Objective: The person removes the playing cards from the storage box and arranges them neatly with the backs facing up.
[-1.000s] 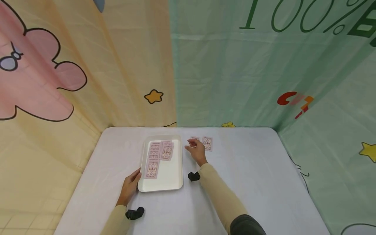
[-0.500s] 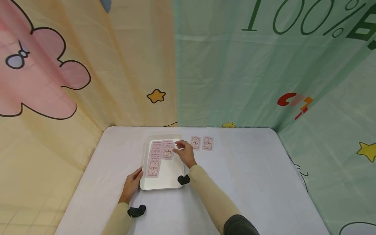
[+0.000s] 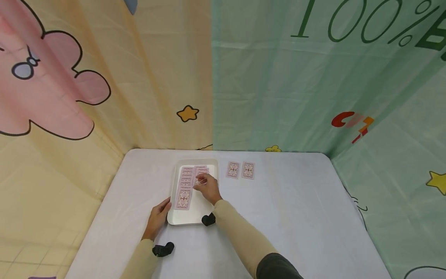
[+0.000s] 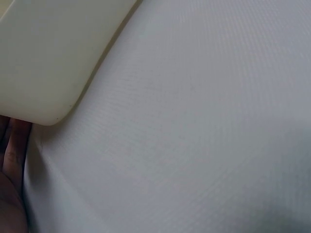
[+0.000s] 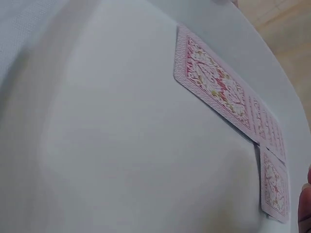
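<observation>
In the head view a white tray (image 3: 193,220) holds two overlapping columns of patterned playing cards, backs up. The longer column (image 3: 183,198) lies along the left side; the shorter column (image 3: 201,169) is beside it, partly covered by my right hand (image 3: 209,188). That hand is over the tray, thumb and fingers apart, with no card visible between them. In the right wrist view its fingertips (image 5: 305,199) are close beside the short column's front card (image 5: 274,187). My left hand (image 3: 156,219) holds the tray's left edge; its fingers (image 4: 17,145) pass behind the tray in the left wrist view.
Two more playing cards, face down, lie on the white table right of the tray: one nearer (image 3: 233,169), one farther right (image 3: 248,170). Patterned curtains (image 3: 265,97) enclose the back and sides. Both wrists carry black camera mounts (image 3: 163,250).
My right hand has moved left from the loose cards on the table, across the tray's right rim, to over the short column. The left hand has stayed at the tray's left edge.
</observation>
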A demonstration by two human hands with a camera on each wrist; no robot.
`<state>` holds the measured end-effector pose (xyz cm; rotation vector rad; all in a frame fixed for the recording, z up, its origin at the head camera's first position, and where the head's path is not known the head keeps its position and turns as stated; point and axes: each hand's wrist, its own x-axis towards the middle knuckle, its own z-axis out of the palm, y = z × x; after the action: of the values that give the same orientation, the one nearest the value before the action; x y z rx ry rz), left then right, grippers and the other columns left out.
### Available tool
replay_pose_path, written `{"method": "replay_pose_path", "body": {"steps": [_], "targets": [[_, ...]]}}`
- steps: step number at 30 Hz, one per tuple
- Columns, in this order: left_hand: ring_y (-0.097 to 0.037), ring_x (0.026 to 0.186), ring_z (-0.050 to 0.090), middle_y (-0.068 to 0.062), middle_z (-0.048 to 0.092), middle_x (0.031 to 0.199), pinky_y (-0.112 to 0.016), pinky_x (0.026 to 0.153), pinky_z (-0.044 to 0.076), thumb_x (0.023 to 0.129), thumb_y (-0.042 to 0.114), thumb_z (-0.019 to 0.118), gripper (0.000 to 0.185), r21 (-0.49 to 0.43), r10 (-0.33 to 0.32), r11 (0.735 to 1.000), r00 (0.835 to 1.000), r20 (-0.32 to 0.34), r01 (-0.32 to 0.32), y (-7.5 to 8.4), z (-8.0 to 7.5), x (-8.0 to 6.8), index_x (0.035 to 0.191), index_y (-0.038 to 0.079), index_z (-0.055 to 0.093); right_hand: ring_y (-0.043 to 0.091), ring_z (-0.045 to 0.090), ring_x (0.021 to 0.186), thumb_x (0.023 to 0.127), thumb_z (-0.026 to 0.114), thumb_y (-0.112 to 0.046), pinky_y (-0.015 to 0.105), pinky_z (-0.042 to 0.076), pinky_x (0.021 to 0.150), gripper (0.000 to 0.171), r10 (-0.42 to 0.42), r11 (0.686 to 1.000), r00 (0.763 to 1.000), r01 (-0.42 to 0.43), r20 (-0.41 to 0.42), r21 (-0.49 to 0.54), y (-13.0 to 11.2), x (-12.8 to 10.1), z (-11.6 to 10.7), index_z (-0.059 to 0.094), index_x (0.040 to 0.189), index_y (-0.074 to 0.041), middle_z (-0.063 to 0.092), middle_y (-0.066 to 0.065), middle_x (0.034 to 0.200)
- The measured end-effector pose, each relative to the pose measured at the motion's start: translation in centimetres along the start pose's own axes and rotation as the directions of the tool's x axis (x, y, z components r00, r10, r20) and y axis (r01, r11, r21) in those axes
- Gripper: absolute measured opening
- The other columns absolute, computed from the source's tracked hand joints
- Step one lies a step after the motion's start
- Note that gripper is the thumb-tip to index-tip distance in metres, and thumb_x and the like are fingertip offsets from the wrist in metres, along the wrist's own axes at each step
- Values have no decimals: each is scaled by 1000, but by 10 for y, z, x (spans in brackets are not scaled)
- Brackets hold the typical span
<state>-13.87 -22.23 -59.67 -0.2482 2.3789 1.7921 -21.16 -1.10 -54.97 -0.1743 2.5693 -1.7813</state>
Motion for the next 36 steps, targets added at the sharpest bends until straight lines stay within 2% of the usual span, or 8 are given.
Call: {"method": "replay_pose_path", "body": {"steps": [7,10,15,23,30,36], "targets": [[-37,138,33,-24,39,146,-49,110,32,103,20,48,46,6,5,1000,1000,-2,-5,-2,-2,-1,141,-5,43,7,52,76,72,81,2,17,47,68,38,77,997,996,-78,48,0,3,-4,22,67,108,2,63,10,94],[-37,138,33,-25,39,146,-49,111,32,102,20,48,46,4,10,1000,1000,2,-10,-3,-1,-1,141,-5,43,4,48,72,71,81,3,15,45,66,39,83,997,994,-83,70,-8,5,-6,28,66,108,3,63,10,95],[-38,138,33,-25,40,146,-49,111,32,103,17,48,45,0,19,1000,1000,0,-19,-4,0,0,141,-6,43,4,50,71,68,84,2,16,47,65,46,70,996,995,-65,72,-68,8,-6,36,66,111,1,64,10,97],[-38,135,38,-25,43,143,-50,108,35,102,20,49,46,16,41,999,999,-7,-41,-6,0,-1,140,-6,44,8,48,73,67,85,-1,19,46,63,56,134,983,989,-125,55,-133,10,-13,46,62,118,-3,58,4,98],[-37,135,38,-25,44,142,-49,109,34,102,18,50,45,20,49,999,999,-8,-49,-5,0,0,139,-6,46,9,48,77,64,88,-6,20,47,69,65,118,971,991,-101,66,-216,9,-16,50,61,122,-2,54,3,107],[-37,135,38,-25,45,142,-49,109,34,102,19,51,46,18,57,998,998,-11,-57,-3,-1,0,139,-7,46,10,51,85,65,89,-9,22,49,76,65,117,960,989,-89,92,-266,11,-17,54,60,123,-3,51,3,112]]}}
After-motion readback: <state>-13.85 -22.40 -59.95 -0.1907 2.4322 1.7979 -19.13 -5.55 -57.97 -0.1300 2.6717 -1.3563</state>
